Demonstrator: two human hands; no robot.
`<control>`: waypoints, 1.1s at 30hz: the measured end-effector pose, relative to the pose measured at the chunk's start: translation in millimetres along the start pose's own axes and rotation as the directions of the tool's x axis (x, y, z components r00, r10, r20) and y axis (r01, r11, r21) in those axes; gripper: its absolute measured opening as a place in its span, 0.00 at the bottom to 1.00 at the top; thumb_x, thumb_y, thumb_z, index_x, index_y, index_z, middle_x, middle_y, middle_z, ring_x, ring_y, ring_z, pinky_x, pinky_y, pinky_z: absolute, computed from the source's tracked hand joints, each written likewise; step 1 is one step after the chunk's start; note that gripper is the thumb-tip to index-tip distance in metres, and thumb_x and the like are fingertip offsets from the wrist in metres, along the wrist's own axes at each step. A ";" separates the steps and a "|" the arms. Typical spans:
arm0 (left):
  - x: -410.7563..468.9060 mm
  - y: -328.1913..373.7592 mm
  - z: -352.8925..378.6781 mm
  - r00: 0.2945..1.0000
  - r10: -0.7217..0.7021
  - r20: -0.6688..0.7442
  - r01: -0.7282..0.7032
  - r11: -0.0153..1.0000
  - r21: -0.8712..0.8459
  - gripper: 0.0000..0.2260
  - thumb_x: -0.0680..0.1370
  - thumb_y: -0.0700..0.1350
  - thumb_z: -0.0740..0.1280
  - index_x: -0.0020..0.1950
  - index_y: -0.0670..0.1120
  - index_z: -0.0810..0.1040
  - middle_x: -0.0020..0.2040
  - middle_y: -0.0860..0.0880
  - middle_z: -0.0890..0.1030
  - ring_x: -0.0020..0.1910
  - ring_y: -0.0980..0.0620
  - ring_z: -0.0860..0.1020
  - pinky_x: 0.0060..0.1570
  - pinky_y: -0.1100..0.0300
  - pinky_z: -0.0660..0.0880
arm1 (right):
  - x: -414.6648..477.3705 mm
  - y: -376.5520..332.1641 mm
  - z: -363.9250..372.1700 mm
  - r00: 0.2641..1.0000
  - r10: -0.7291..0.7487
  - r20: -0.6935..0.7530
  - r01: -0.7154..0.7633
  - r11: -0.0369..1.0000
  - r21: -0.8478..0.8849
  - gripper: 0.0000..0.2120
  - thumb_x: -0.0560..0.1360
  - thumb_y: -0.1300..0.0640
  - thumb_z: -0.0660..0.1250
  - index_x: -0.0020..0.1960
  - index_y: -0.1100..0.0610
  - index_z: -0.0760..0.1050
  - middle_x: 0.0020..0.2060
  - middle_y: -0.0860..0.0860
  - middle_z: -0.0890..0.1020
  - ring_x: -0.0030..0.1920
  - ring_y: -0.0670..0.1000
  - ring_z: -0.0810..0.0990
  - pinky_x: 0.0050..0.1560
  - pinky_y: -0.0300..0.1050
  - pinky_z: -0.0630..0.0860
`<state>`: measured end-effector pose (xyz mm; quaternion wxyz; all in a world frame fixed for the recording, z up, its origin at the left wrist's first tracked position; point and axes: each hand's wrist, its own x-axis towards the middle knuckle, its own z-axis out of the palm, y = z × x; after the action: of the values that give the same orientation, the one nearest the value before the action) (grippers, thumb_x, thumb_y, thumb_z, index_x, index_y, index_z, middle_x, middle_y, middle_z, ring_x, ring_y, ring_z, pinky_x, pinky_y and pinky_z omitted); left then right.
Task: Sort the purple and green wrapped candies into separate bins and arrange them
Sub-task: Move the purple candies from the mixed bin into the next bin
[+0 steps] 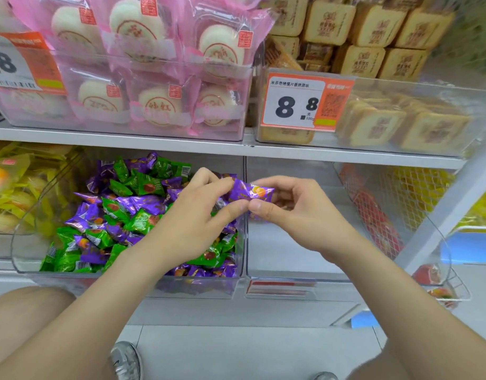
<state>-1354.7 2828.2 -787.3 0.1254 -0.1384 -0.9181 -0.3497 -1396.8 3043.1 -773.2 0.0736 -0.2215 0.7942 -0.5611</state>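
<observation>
A clear bin [25, 242] on the lower shelf holds a mixed heap of green candies [143, 185] and purple candies [143, 201]. Both hands meet above the wall between that bin and the clear bin to its right [291, 256]. My left hand [198, 215] and my right hand [296, 212] each pinch an end of one purple wrapped candy [250, 192] with an orange fruit print. More purple wrappers show under my left fingers and behind my right thumb. The right bin's floor looks bare where it shows.
The upper shelf carries a bin of pink-wrapped white pastries [143, 78] and a bin of brown square cakes [387, 122] with an 8.8 price tag [299, 102]. Yellow packets [11, 187] fill the bin at far left. A wire basket [417, 215] stands at right. My knee and shoe are below.
</observation>
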 end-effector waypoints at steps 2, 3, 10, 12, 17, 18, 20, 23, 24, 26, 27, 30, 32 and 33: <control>2.2 3.2 3.3 0.997 -0.074 0.017 0.075 0.995 -0.058 0.03 0.82 0.60 0.66 0.49 0.65 0.75 0.50 0.54 0.70 0.49 0.63 0.72 0.47 0.69 0.66 | 6.5 7.2 -8.1 1.000 -0.010 -0.004 0.009 1.000 -0.020 0.10 0.77 0.57 0.77 0.58 0.54 0.84 0.46 0.56 0.88 0.44 0.49 0.84 0.48 0.43 0.81; 3.7 3.9 5.2 0.991 -0.136 0.014 0.137 0.985 -0.101 0.03 0.82 0.58 0.67 0.55 0.66 0.77 0.52 0.54 0.71 0.51 0.64 0.73 0.51 0.67 0.68 | 10.7 12.3 -13.5 0.999 0.011 -0.031 -0.012 1.000 -0.028 0.10 0.77 0.57 0.78 0.57 0.54 0.85 0.46 0.56 0.88 0.44 0.51 0.85 0.49 0.45 0.82; 13.1 0.2 17.6 0.902 -0.432 0.001 0.397 0.828 -0.395 0.24 0.81 0.37 0.58 0.69 0.60 0.79 0.50 0.50 0.72 0.23 0.56 0.68 0.24 0.66 0.65 | 41.1 68.4 -38.7 0.998 0.058 -0.032 -0.063 0.681 -0.730 0.12 0.75 0.50 0.76 0.56 0.53 0.85 0.45 0.50 0.87 0.46 0.54 0.84 0.52 0.43 0.72; 13.3 -5.8 20.8 0.884 -0.468 -0.002 0.426 0.808 -0.408 0.24 0.82 0.38 0.62 0.71 0.61 0.77 0.54 0.49 0.74 0.24 0.55 0.67 0.24 0.66 0.66 | 45.4 78.6 -32.8 0.992 0.106 0.075 -0.017 0.678 -0.735 0.12 0.74 0.51 0.77 0.56 0.52 0.83 0.43 0.51 0.85 0.43 0.54 0.82 0.48 0.41 0.67; 11.1 -9.8 25.9 0.884 -0.468 0.014 0.431 0.802 -0.414 0.20 0.82 0.39 0.66 0.66 0.62 0.79 0.57 0.54 0.75 0.33 0.48 0.70 0.27 0.57 0.68 | 57.8 103.0 -16.2 0.985 0.101 0.140 0.046 0.624 -0.780 0.10 0.72 0.46 0.74 0.48 0.43 0.74 0.38 0.44 0.79 0.45 0.55 0.77 0.51 0.46 0.73; 10.3 -9.7 26.7 0.884 -0.467 0.020 0.432 0.800 -0.417 0.19 0.82 0.38 0.66 0.65 0.61 0.79 0.56 0.55 0.75 0.33 0.48 0.70 0.27 0.57 0.67 | 59.2 106.5 -15.3 0.983 0.113 0.146 0.049 0.604 -0.795 0.10 0.72 0.44 0.74 0.47 0.43 0.74 0.39 0.45 0.80 0.46 0.54 0.76 0.52 0.49 0.76; 9.1 -9.3 27.6 0.884 -0.466 0.026 0.432 0.797 -0.423 0.18 0.82 0.38 0.65 0.64 0.60 0.79 0.53 0.54 0.75 0.32 0.48 0.68 0.26 0.57 0.65 | 60.7 106.9 -14.3 0.981 0.140 0.135 0.036 0.548 -0.835 0.10 0.73 0.42 0.75 0.50 0.43 0.78 0.46 0.49 0.82 0.50 0.55 0.76 0.51 0.49 0.76; 7.9 -7.4 27.0 0.888 -0.459 0.018 0.423 0.802 -0.421 0.17 0.83 0.38 0.65 0.65 0.58 0.79 0.51 0.52 0.76 0.30 0.48 0.67 0.26 0.57 0.63 | 63.9 103.7 -10.5 0.990 0.092 0.109 0.046 0.516 -0.855 0.11 0.73 0.43 0.74 0.54 0.44 0.82 0.49 0.51 0.83 0.53 0.57 0.79 0.50 0.49 0.78; 7.7 -6.8 26.8 0.889 -0.458 0.014 0.421 0.804 -0.420 0.17 0.83 0.38 0.66 0.65 0.58 0.79 0.52 0.52 0.76 0.28 0.49 0.67 0.25 0.57 0.64 | 64.8 102.9 -7.8 0.991 0.080 0.107 0.050 0.520 -0.853 0.11 0.73 0.44 0.75 0.54 0.45 0.83 0.49 0.51 0.84 0.53 0.57 0.80 0.50 0.49 0.78; 7.4 -6.1 26.3 0.893 -0.450 0.004 0.409 0.809 -0.422 0.17 0.83 0.38 0.66 0.66 0.58 0.79 0.53 0.53 0.76 0.27 0.52 0.67 0.24 0.58 0.65 | 64.9 100.2 -1.8 0.992 0.070 0.105 0.055 0.514 -0.856 0.11 0.73 0.45 0.75 0.53 0.45 0.83 0.48 0.51 0.84 0.51 0.57 0.81 0.49 0.48 0.78; 7.3 -5.7 26.1 0.896 -0.444 -0.003 0.400 0.811 -0.426 0.17 0.83 0.38 0.67 0.66 0.58 0.78 0.54 0.52 0.75 0.29 0.52 0.68 0.24 0.59 0.66 | 64.7 99.1 0.8 0.992 0.071 0.100 0.051 0.503 -0.863 0.11 0.72 0.45 0.74 0.53 0.46 0.83 0.48 0.51 0.84 0.51 0.58 0.81 0.47 0.48 0.78; 7.0 -5.0 26.5 0.902 -0.432 -0.017 0.382 0.814 -0.439 0.17 0.83 0.38 0.67 0.67 0.57 0.78 0.54 0.53 0.75 0.32 0.52 0.72 0.26 0.60 0.67 | 63.5 96.1 4.2 0.995 0.047 0.093 0.060 0.470 -0.880 0.11 0.71 0.46 0.74 0.52 0.47 0.83 0.49 0.52 0.83 0.49 0.59 0.81 0.46 0.48 0.79; 5.6 -5.3 27.0 0.903 -0.428 -0.017 0.376 0.811 -0.448 0.17 0.83 0.38 0.68 0.67 0.57 0.78 0.55 0.53 0.75 0.27 0.56 0.70 0.24 0.62 0.66 | 62.6 93.5 5.2 0.995 0.042 0.089 0.060 0.459 -0.886 0.11 0.71 0.46 0.74 0.51 0.48 0.83 0.49 0.52 0.83 0.48 0.59 0.81 0.45 0.49 0.80; 4.8 -5.4 26.9 0.903 -0.429 -0.017 0.375 0.808 -0.455 0.18 0.83 0.38 0.68 0.67 0.57 0.78 0.55 0.52 0.75 0.26 0.58 0.69 0.23 0.63 0.66 | 62.3 92.5 5.6 0.995 0.044 0.086 0.056 0.458 -0.887 0.12 0.70 0.46 0.74 0.51 0.48 0.82 0.48 0.51 0.83 0.48 0.59 0.81 0.44 0.48 0.79</control>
<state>-1364.6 2843.3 -808.5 0.0681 0.0554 -0.8136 -0.5747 -1475.1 3036.4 -852.5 -0.0165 -0.2570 0.9647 -0.0548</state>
